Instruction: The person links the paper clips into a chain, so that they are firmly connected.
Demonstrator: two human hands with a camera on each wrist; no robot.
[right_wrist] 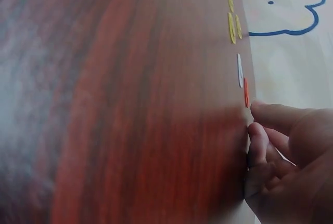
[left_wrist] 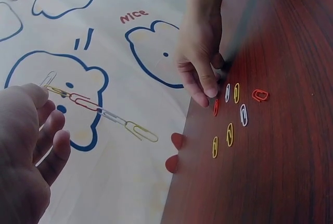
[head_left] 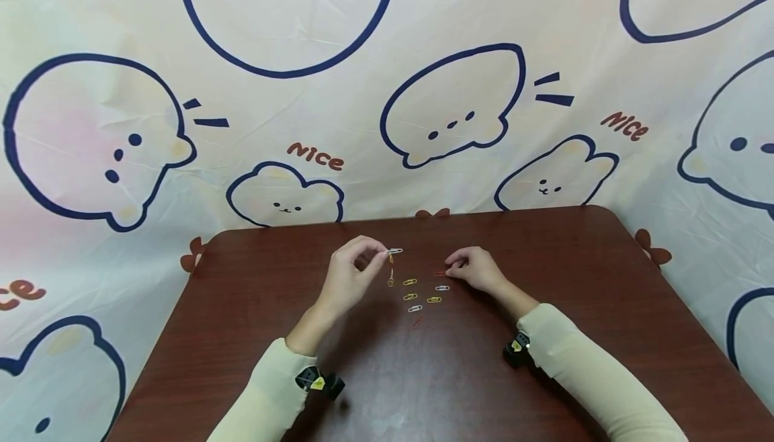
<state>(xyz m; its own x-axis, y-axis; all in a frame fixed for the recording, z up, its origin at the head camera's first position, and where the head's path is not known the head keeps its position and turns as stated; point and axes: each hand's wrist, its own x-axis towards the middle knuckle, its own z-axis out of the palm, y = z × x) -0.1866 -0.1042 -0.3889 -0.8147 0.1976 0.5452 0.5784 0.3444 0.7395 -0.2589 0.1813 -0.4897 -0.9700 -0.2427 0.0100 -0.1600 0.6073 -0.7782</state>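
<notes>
My left hand [head_left: 351,274] [left_wrist: 23,151] pinches a white paper clip [head_left: 396,251] between thumb and fingertip at the end of a linked chain. From it hang a yellow clip [left_wrist: 57,90], a red clip [left_wrist: 86,102], a white clip [left_wrist: 110,115] and, lowest, another yellow clip [left_wrist: 140,132]. Low over the table, my right hand [head_left: 480,270] [left_wrist: 200,47] [right_wrist: 296,156] has its fingertips at the end of a loose red clip [head_left: 439,273] [left_wrist: 216,107] [right_wrist: 246,92]. In the right wrist view a gap shows between thumb and forefinger, with no clip gripped.
Between the hands on the brown table [head_left: 242,334] lie loose clips: three yellow, one of them nearest the right [head_left: 434,299], two white [head_left: 443,288] [head_left: 414,308], and a second red one [head_left: 418,322] nearest me. A printed cloth [head_left: 338,113] hangs behind the table's far edge.
</notes>
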